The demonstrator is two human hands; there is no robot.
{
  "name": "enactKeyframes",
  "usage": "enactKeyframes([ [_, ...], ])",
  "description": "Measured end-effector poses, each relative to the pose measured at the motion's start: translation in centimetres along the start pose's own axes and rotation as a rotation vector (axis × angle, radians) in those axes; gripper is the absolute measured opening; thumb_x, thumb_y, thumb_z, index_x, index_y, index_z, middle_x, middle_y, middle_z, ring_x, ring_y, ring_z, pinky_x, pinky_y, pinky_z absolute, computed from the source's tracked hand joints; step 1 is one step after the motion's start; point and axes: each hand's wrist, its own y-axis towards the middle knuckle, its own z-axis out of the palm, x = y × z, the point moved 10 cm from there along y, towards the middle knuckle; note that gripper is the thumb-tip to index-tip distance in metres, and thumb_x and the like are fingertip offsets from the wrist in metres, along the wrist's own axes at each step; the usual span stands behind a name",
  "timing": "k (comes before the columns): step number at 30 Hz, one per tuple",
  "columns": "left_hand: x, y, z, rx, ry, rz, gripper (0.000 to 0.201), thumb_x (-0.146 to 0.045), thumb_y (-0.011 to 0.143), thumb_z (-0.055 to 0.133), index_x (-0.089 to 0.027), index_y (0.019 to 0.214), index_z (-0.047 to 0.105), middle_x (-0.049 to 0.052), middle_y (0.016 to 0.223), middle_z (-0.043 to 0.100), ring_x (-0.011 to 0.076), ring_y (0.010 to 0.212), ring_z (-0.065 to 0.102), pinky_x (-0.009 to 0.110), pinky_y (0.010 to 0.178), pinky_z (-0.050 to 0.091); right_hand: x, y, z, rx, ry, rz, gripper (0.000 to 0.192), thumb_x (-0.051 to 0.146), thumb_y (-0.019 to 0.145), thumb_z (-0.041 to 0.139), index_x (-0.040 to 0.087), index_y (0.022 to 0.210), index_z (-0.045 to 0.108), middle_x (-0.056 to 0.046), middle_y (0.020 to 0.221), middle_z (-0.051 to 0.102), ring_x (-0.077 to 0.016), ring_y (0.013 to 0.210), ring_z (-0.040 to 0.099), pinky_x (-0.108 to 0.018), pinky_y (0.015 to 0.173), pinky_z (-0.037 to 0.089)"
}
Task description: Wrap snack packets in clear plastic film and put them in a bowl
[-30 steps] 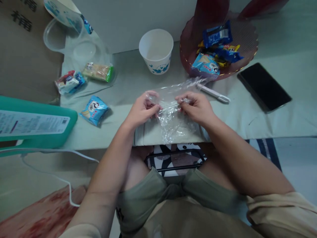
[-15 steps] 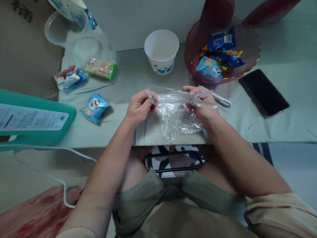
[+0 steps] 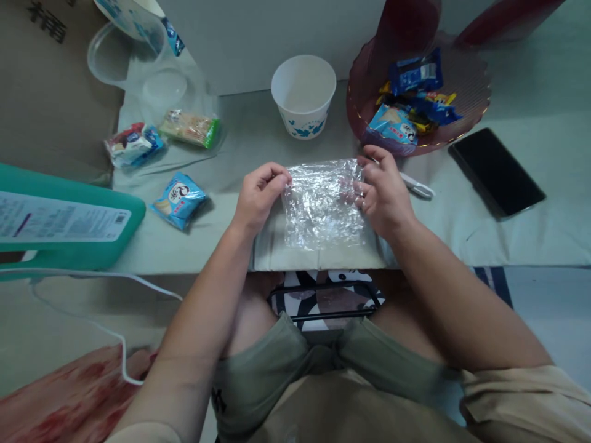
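A crinkled clear plastic bag (image 3: 321,206) is spread out at the table's front edge, between my two hands. My left hand (image 3: 261,195) is closed in a pinch on its upper left corner, thumb against the fingers. At the right edge, my right hand (image 3: 384,194) holds the plastic, with some fingertips showing through or beside the film. Its index finger rests near the upper right corner. Behind the bag stands a white paper tub (image 3: 303,98) with blue decoration. A white-handled tool (image 3: 418,186), partly hidden, lies behind my right hand.
A pink glass bowl (image 3: 471,98) holds several wrapped snacks, with a phone (image 3: 496,172) beside it. At left are a blue snack packet (image 3: 179,200), more packets (image 3: 133,145), a clear plastic tub (image 3: 166,89) and a green bottle (image 3: 69,215). A white cable (image 3: 122,351) hangs below.
The bunched bag has been opened out into a flat, roughly square sheet. My right hand has shifted slightly up, its fingers now at the bag's right edge. My left hand keeps its pinch.
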Motion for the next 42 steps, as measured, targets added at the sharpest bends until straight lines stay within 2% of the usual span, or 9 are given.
enactKeyframes([
  [4,0.1,-0.1,-0.2,-0.039,-0.054,0.008,0.048,-0.042,0.071,0.088,-0.029,0.110,0.062,0.001,0.098,0.065,0.0142,0.080,0.067,0.026,0.068,0.055,-0.4,-1.0,1.7,0.090,-0.016,0.014,0.095,0.062,0.075,0.082,0.041,0.153,0.032,-0.007,0.119,0.068,-0.0236,0.092,0.072,-0.038,0.073,0.061],
  [12,2.2,-1.9,4.9,0.340,-0.148,-0.374,0.044,-0.039,0.071,0.085,-0.016,0.104,0.068,0.008,0.087,0.076,0.0178,0.071,0.074,0.026,0.061,0.057,0.7,-0.7,0.6,-0.013,0.138,0.035,0.074,0.057,0.079,0.081,0.040,0.139,0.042,-0.001,0.105,0.072,-0.0250,0.095,0.074,-0.045,0.083,0.060],
  [20,0.6,-0.5,2.7,0.143,-0.066,-0.129,0.026,-0.032,0.073,0.081,-0.020,0.088,0.065,0.003,0.085,0.074,0.0154,0.073,0.071,0.030,0.071,0.059,1.2,-1.9,3.2,0.127,0.165,0.108,0.043,0.047,0.066,0.085,0.025,0.093,0.059,0.000,0.082,0.064,-0.0179,0.076,0.064,-0.037,0.074,0.056],
  [25,-1.3,-0.8,-1.3,-0.244,0.099,0.090,0.033,-0.044,0.078,0.082,-0.025,0.095,0.060,0.002,0.093,0.069,0.0153,0.091,0.069,0.028,0.081,0.057,5.0,-2.7,0.0,-0.197,-0.122,-0.201,0.018,0.042,0.081,0.068,0.027,0.084,0.058,-0.002,0.079,0.058,-0.0209,0.081,0.060,-0.040,0.078,0.054],
  [27,-1.0,-1.2,0.9,-0.084,0.039,0.069,0.042,-0.057,0.078,0.080,-0.024,0.097,0.061,0.003,0.095,0.068,0.0171,0.092,0.070,0.029,0.081,0.058,6.7,-3.6,0.5,-0.203,-0.271,-0.320,0.015,0.042,0.084,0.067,0.028,0.087,0.062,-0.006,0.089,0.063,-0.0262,0.094,0.062,-0.043,0.082,0.055],
  [31,-0.3,-2.8,7.0,0.331,-0.160,-0.043,0.078,-0.063,0.062,0.090,-0.026,0.123,0.059,0.008,0.115,0.071,0.0253,0.110,0.072,0.034,0.087,0.061,7.2,-5.3,5.5,0.160,-0.333,-0.404,0.031,0.042,0.083,0.069,0.028,0.112,0.069,-0.011,0.137,0.064,-0.0303,0.115,0.065,-0.044,0.086,0.059],
  [34,0.6,-2.3,5.9,0.191,-0.166,-0.150,0.058,-0.051,0.076,0.083,-0.025,0.121,0.060,0.008,0.115,0.073,0.0238,0.104,0.075,0.032,0.080,0.063,6.8,-6.1,7.1,0.309,-0.257,-0.364,0.048,0.041,0.087,0.066,0.030,0.133,0.063,-0.011,0.149,0.058,-0.0274,0.113,0.068,-0.043,0.088,0.060],
  [39,1.7,-1.5,3.2,0.121,-0.167,-0.362,0.022,-0.033,0.085,0.068,-0.020,0.102,0.066,0.006,0.097,0.078,0.0202,0.079,0.078,0.022,0.049,0.053,6.1,-4.4,1.5,-0.097,-0.230,-0.300,0.044,0.045,0.086,0.072,0.031,0.125,0.061,-0.009,0.130,0.066,-0.0245,0.110,0.067,-0.041,0.092,0.058],
  [42,1.6,-1.9,4.2,0.226,-0.212,-0.418,0.020,-0.035,0.083,0.067,-0.020,0.098,0.068,0.007,0.095,0.079,0.0213,0.075,0.078,0.019,0.039,0.044,3.9,-2.9,1.2,-0.041,-0.075,-0.151,0.061,0.055,0.077,0.080,0.032,0.129,0.056,-0.009,0.130,0.067,-0.0267,0.117,0.065,-0.042,0.093,0.058],
])
